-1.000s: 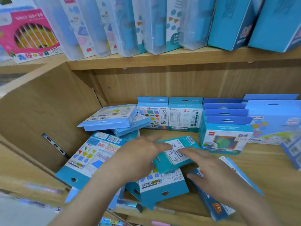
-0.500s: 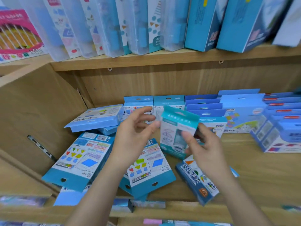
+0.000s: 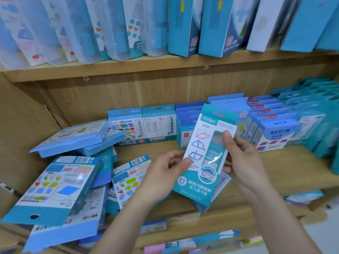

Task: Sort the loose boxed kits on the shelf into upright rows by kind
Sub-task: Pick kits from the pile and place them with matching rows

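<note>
Only the head cam on my end. Both hands are on one teal kit box (image 3: 205, 156), held up just off centre toward 5 o'clock. Its front faces the camera and its top leans toward 1 o'clock. My left hand (image 3: 165, 176) pinches the box's left edge, thumb on the front and fingers curled behind. The right hand (image 3: 244, 162) grips the right edge higher up, thumb on the clear window and fingers tucked behind. The box sits in front of the wooden shelf (image 3: 275, 171), and it looks lifted clear of the board.

Out at 8 o'clock there's a messy pile of blue kits (image 3: 60, 180) lying flat and overlapping, some back side up with barcodes showing. Another flat kit (image 3: 222, 182) peeks out from under the held box, mostly hidden. At the back, near centre, two upright kits (image 3: 141, 125) stand side by side. From 2 to 3 o'clock, rows of blue boxes (image 3: 271, 121) stand one behind another. Up at 12 o'clock the top shelf is packed with tall boxes (image 3: 183, 24), all leaning.
</note>
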Action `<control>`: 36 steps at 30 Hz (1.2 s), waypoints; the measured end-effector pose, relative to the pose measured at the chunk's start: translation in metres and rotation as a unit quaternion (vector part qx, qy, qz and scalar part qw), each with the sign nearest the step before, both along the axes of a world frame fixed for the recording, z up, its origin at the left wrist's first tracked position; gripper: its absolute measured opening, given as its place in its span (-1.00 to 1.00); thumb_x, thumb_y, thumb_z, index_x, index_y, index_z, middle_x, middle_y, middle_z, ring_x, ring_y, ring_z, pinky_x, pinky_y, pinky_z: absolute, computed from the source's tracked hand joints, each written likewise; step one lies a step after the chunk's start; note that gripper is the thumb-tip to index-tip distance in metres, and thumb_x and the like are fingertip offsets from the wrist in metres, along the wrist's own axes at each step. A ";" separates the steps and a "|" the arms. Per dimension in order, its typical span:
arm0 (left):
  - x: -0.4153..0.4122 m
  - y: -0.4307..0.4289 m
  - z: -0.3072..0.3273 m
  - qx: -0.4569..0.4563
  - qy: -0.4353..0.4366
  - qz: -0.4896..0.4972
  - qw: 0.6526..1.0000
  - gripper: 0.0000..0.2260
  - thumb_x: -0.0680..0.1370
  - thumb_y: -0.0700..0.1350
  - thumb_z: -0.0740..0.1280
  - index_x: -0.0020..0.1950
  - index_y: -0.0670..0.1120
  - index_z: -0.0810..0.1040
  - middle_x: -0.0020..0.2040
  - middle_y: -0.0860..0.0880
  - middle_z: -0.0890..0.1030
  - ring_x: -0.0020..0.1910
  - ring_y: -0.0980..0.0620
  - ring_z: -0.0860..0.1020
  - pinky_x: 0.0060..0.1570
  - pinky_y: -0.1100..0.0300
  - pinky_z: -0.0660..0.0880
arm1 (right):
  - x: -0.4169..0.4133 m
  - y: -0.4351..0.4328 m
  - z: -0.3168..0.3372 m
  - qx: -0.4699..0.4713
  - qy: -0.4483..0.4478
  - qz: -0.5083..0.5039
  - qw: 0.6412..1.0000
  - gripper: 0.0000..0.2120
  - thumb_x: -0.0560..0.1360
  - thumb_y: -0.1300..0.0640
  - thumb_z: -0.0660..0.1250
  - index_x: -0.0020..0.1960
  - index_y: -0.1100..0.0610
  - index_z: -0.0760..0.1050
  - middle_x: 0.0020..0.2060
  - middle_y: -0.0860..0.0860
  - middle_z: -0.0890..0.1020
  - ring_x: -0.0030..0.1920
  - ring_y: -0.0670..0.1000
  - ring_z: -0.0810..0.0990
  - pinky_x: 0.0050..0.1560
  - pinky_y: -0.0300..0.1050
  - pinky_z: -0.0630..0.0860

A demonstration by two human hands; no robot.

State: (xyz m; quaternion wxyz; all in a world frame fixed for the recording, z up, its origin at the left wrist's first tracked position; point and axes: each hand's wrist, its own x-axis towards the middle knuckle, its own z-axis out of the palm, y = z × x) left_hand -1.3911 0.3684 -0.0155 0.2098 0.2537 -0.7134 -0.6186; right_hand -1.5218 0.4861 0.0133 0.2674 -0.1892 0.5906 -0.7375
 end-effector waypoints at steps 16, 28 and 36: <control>-0.071 0.109 -0.031 -0.150 0.018 0.005 0.989 -0.75 0.37 -0.19 0.44 -0.11 0.08 0.46 -0.35 0.06 0.59 -0.45 0.17 0.44 -0.38 0.25 0.40 | -0.025 0.084 -0.022 0.316 0.340 -0.097 0.880 0.11 0.24 -0.20 0.49 0.55 0.05 -0.12 0.32 0.03 0.31 0.34 0.03 0.28 0.15 -0.07 0.34; -0.216 0.240 -0.037 -0.139 0.002 -0.057 0.989 -0.80 0.44 0.02 0.34 0.04 0.16 0.45 -0.14 0.15 0.66 -0.26 0.07 0.60 -0.18 -0.01 0.55 | -0.169 0.220 -0.031 0.360 0.374 -0.132 0.845 0.06 0.27 -0.33 0.39 0.53 0.06 -0.07 0.34 0.07 0.36 0.31 0.10 0.37 0.10 0.02 0.42; -0.327 0.272 -0.032 -0.198 0.005 -0.019 0.980 -0.73 0.54 -0.04 0.31 0.22 0.14 0.41 0.02 0.15 0.64 -0.16 0.11 0.60 -0.10 0.01 0.55 | -0.261 0.273 -0.035 0.307 0.441 -0.111 0.836 -0.20 0.43 -0.03 0.33 0.52 -0.04 -0.04 0.29 0.01 0.42 0.26 0.08 0.40 0.12 0.10 0.48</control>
